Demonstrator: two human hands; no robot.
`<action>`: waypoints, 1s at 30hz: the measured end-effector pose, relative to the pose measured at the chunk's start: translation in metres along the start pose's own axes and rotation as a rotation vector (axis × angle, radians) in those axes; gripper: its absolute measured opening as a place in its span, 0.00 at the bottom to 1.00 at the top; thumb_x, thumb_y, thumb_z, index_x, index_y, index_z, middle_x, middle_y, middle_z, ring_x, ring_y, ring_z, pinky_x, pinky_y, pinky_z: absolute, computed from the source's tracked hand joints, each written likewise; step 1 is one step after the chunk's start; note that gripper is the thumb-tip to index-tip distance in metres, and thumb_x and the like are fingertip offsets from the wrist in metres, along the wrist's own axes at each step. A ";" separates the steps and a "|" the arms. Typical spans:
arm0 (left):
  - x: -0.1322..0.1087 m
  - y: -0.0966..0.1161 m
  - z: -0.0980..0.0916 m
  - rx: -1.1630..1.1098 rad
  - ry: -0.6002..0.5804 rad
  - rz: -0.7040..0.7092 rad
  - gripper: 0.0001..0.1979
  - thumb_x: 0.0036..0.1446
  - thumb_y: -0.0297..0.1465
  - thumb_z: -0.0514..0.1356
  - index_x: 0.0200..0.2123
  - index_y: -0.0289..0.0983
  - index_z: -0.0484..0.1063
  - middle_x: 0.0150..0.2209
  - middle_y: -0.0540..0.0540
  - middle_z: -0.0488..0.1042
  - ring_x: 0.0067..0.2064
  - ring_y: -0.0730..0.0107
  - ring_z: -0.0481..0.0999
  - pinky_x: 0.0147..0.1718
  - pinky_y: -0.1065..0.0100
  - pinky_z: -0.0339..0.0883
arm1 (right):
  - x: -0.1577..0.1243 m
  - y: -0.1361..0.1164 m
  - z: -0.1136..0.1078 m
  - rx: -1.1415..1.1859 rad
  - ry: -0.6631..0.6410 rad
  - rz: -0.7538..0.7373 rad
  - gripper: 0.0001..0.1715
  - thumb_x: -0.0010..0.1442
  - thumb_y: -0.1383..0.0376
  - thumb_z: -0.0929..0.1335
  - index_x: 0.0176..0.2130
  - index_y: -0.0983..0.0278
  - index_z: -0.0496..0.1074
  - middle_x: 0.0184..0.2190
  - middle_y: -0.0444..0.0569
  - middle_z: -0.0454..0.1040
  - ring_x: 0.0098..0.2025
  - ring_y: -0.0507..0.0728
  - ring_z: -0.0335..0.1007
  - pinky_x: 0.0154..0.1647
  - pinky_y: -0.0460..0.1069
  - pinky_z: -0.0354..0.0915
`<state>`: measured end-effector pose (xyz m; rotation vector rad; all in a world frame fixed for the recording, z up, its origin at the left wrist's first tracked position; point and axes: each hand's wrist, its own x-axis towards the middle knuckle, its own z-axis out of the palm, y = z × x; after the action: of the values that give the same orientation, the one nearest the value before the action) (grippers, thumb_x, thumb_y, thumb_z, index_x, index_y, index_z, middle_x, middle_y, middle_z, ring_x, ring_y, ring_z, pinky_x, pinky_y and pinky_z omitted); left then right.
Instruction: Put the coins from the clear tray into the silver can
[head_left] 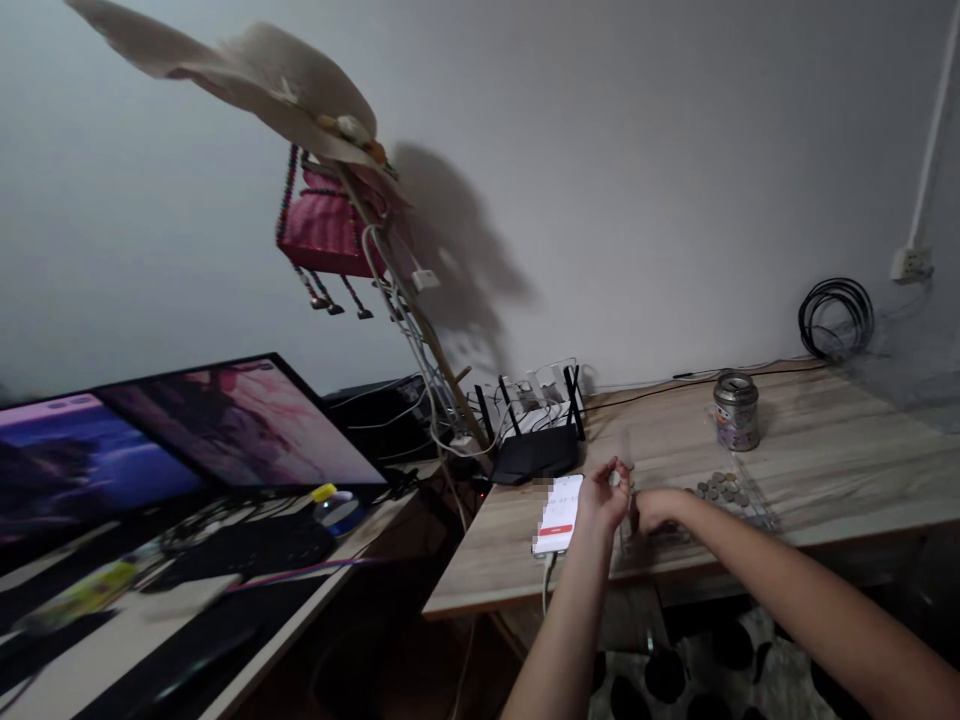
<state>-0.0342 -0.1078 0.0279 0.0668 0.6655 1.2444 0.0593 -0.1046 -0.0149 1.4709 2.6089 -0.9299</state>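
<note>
My left hand [604, 494] is beside the phone, palm turned up, its fingers curled round what looks like a coin [615, 479]. My right hand [658, 508] is bent down just right of it, closed, with the fingertips low by the tabletop; what they pinch, if anything, is hidden. Several loose coins [721, 488] lie right of my right hand, on or in a clear plastic tray or sheet [763, 512] that I cannot make out fully. Behind them stands a printed round tin [736, 412] with a slot in its lid.
A lit phone [559, 512] with a cable lies on the wooden table [847, 440]. Behind it is a black router [536, 455] with antennas. A pole with a hat [262, 80] and pink bag [326, 220] leans left. Monitors [247, 425] fill the left desk; coiled cable [835, 318] lies far right.
</note>
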 end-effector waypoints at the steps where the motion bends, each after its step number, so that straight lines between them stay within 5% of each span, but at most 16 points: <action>1: 0.005 0.001 0.003 0.021 0.001 -0.004 0.08 0.50 0.17 0.47 0.28 0.31 0.64 0.23 0.47 0.65 0.23 0.77 0.69 0.19 0.78 0.68 | 0.000 0.001 -0.001 0.024 -0.029 0.022 0.06 0.39 0.73 0.65 0.22 0.70 0.73 0.14 0.43 0.67 0.18 0.49 0.61 0.23 0.45 0.62; 6: 0.037 0.008 0.022 0.167 -0.021 -0.024 0.16 0.48 0.14 0.44 0.37 0.31 0.65 0.29 0.43 0.70 0.30 0.71 0.75 0.24 0.72 0.73 | -0.005 0.019 -0.020 0.148 0.033 0.066 0.06 0.40 0.70 0.67 0.24 0.69 0.73 0.14 0.40 0.66 0.16 0.47 0.60 0.19 0.42 0.59; 12: 0.074 0.003 0.049 0.440 -0.204 -0.145 0.13 0.52 0.15 0.46 0.39 0.27 0.65 0.28 0.43 0.72 0.31 0.71 0.76 0.24 0.76 0.71 | -0.020 0.070 -0.076 0.210 0.366 0.068 0.09 0.46 0.66 0.65 0.26 0.68 0.73 0.20 0.44 0.71 0.21 0.49 0.64 0.22 0.42 0.58; 15: 0.088 -0.003 0.056 0.719 -0.428 -0.206 0.07 0.54 0.21 0.50 0.33 0.26 0.68 0.25 0.43 0.72 0.21 0.79 0.71 0.17 0.81 0.62 | -0.033 0.096 -0.107 0.145 0.700 0.096 0.12 0.50 0.65 0.62 0.30 0.67 0.73 0.27 0.49 0.74 0.29 0.51 0.66 0.29 0.44 0.58; 19: 0.103 -0.003 0.052 0.979 -0.611 -0.116 0.09 0.51 0.32 0.57 0.28 0.30 0.67 0.17 0.51 0.65 0.13 0.86 0.57 0.10 0.80 0.43 | -0.057 0.133 -0.131 -0.055 1.307 0.314 0.15 0.53 0.61 0.61 0.31 0.63 0.74 0.32 0.49 0.74 0.36 0.54 0.66 0.35 0.46 0.57; 21: 0.109 -0.003 0.046 1.045 -0.616 -0.066 0.12 0.50 0.37 0.57 0.27 0.32 0.65 0.16 0.55 0.60 0.12 0.86 0.51 0.12 0.78 0.38 | -0.067 0.152 -0.134 -0.114 1.451 0.417 0.16 0.53 0.59 0.61 0.31 0.62 0.75 0.31 0.50 0.74 0.37 0.56 0.65 0.36 0.47 0.56; 27: 0.123 -0.022 0.030 1.465 -0.432 0.391 0.13 0.52 0.38 0.50 0.21 0.36 0.62 0.14 0.56 0.56 0.16 0.80 0.54 0.18 0.74 0.43 | -0.073 0.182 -0.126 -0.143 1.499 0.583 0.15 0.49 0.58 0.62 0.24 0.62 0.74 0.29 0.50 0.73 0.35 0.58 0.62 0.34 0.50 0.55; 30: 0.126 -0.034 0.028 1.679 -0.479 0.577 0.13 0.51 0.33 0.48 0.18 0.36 0.62 0.14 0.54 0.57 0.20 0.76 0.58 0.21 0.73 0.46 | -0.071 0.182 -0.123 -0.117 1.516 0.578 0.14 0.48 0.58 0.63 0.22 0.61 0.74 0.32 0.49 0.72 0.36 0.57 0.61 0.33 0.50 0.54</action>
<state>0.0281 0.0005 -0.0172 1.9740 1.1228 0.7941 0.2752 -0.0290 0.0168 3.4049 2.1609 0.7299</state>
